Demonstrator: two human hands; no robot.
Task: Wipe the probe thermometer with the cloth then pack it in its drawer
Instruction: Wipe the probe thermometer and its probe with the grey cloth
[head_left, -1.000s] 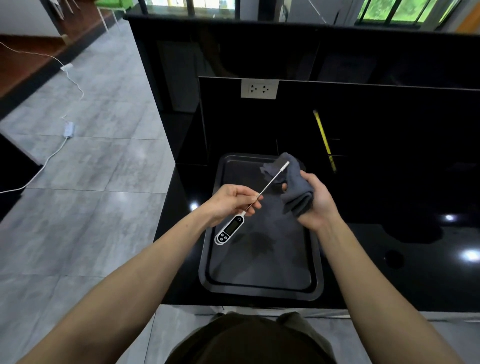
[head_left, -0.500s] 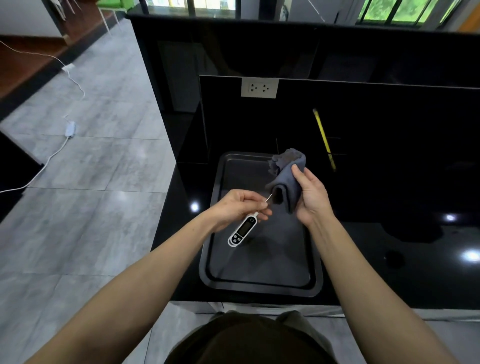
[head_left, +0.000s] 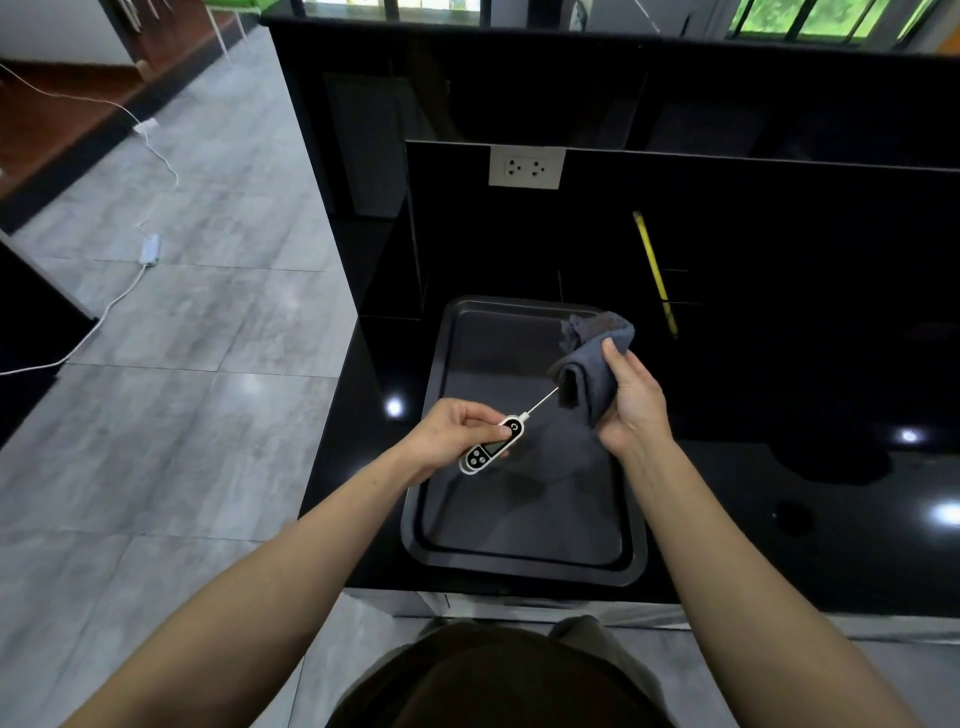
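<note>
My left hand (head_left: 451, 432) grips the white and black body of the probe thermometer (head_left: 491, 446) above the tray. Its thin metal probe slants up to the right, and the far part of it is hidden inside a folded grey cloth (head_left: 592, 366). My right hand (head_left: 631, 402) is closed around that cloth, squeezing it around the probe. No drawer can be made out.
A dark baking tray (head_left: 524, 564) lies on the glossy black counter (head_left: 779, 519) under both hands. A yellow stick-like object (head_left: 653, 270) leans on the black back panel, and a white double socket (head_left: 525, 167) is set higher up. Grey tiled floor with a white cable lies left.
The cloth first slid down the probe towards the body, covering nearly all of it. Since then the thermometer has drawn back left, baring more of the probe near the body.
</note>
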